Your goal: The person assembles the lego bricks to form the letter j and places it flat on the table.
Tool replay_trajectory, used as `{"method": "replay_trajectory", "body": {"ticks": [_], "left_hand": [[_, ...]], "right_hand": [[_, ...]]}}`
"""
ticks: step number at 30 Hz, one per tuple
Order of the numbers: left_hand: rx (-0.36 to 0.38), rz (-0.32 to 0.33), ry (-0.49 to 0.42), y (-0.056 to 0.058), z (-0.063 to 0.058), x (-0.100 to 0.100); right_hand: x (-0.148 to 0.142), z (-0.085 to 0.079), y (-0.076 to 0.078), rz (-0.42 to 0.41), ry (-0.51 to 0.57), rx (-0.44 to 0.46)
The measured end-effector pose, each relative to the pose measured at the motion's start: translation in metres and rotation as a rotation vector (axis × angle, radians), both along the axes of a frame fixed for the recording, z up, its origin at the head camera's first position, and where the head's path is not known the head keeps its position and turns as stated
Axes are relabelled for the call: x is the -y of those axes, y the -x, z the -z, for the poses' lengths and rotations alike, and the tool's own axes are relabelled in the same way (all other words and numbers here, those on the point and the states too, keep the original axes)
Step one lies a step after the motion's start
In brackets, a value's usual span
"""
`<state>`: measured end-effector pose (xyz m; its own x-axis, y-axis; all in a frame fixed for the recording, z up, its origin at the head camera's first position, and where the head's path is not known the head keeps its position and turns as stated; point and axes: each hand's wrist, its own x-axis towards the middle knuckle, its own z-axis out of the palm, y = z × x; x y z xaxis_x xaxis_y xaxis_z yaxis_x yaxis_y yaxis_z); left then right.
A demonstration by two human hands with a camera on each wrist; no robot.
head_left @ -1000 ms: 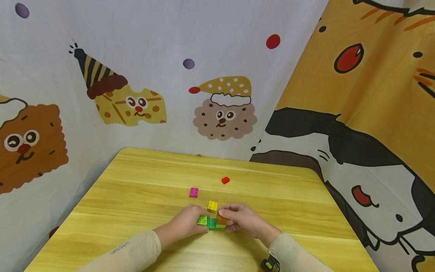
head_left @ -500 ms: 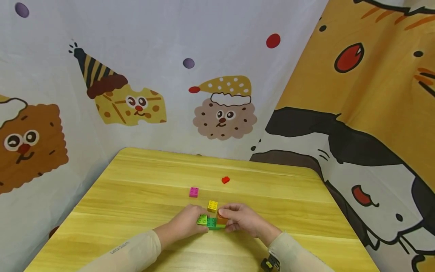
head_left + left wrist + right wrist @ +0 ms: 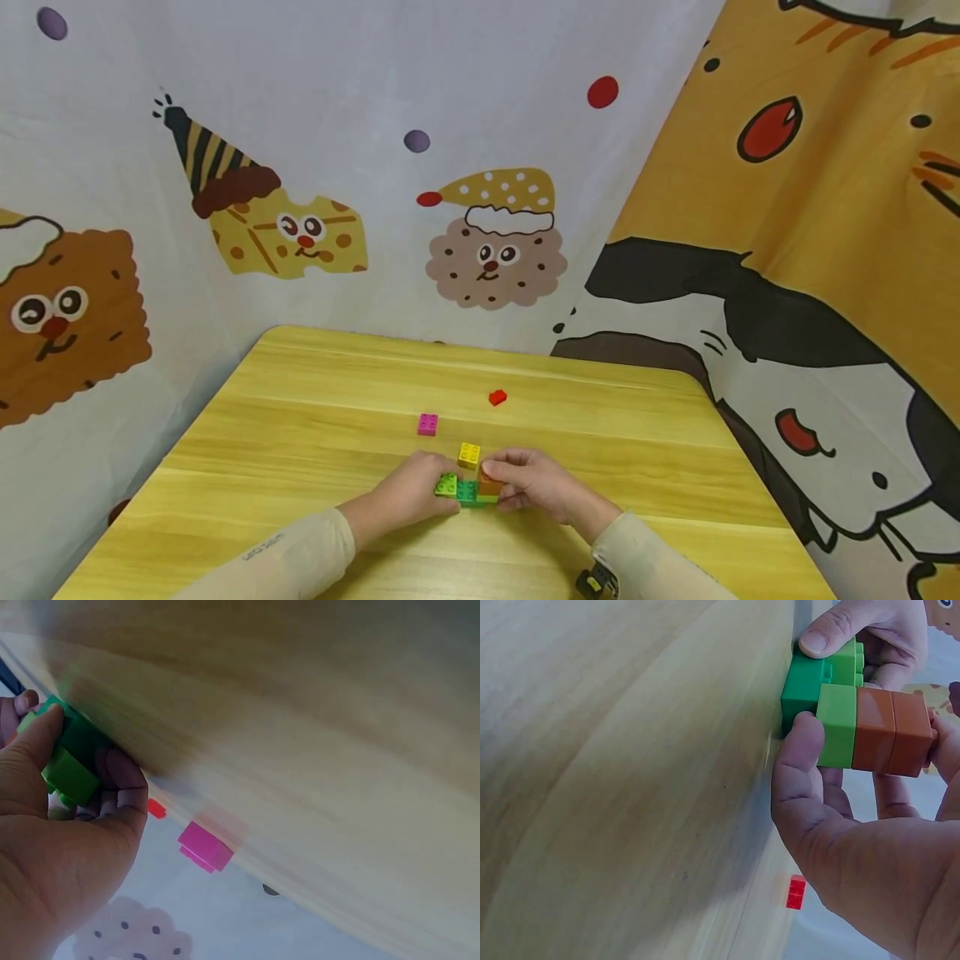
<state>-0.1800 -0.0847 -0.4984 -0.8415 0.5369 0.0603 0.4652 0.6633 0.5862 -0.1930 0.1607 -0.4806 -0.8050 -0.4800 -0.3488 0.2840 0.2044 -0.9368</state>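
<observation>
A dark green building brick (image 3: 801,694) forms the base of a small assembly at the near middle of the table. Its left end bears a light green brick (image 3: 447,484). On the right end stands a stack: another light green brick (image 3: 837,726) with two brown bricks (image 3: 893,733) above it. My left hand (image 3: 408,490) grips the left end, thumb against the dark green side. My right hand (image 3: 542,487) holds the stack, its thumb near the joint of the two greens and a fingertip at the top brown brick. Fingers partly hide the far side.
Just beyond the assembly lies a yellow brick (image 3: 469,455). Farther back are a pink brick (image 3: 427,425) and a red brick (image 3: 498,397). The wooden table (image 3: 315,400) ends at a printed cloth backdrop (image 3: 390,275).
</observation>
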Motion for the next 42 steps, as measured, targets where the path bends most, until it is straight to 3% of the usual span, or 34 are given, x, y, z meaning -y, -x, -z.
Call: {"method": "replay_trajectory", "body": {"ticks": [9,24,27,33,38,42], "left_hand": [[0.018,0.025,-0.100,0.003,-0.001,0.006],[-0.004,0.019,-0.067,0.002,-0.002,0.008],[-0.013,0.022,-0.068,0.002,-0.001,0.008],[-0.012,0.034,-0.087,0.002,0.002,0.009],[-0.003,0.035,-0.107,0.002,0.003,0.010],[-0.009,0.037,-0.108,0.002,0.001,0.010]], "right_hand": [[-0.001,-0.001,-0.001,0.016,0.002,-0.004],[-0.006,-0.007,0.001,-0.005,-0.032,-0.023],[-0.009,-0.009,0.005,0.012,-0.075,-0.112],[-0.012,-0.021,0.013,0.035,-0.181,-0.383],[-0.007,-0.028,0.023,0.000,-0.244,-0.469],[0.000,-0.020,0.036,-0.027,-0.320,-0.519]]}}
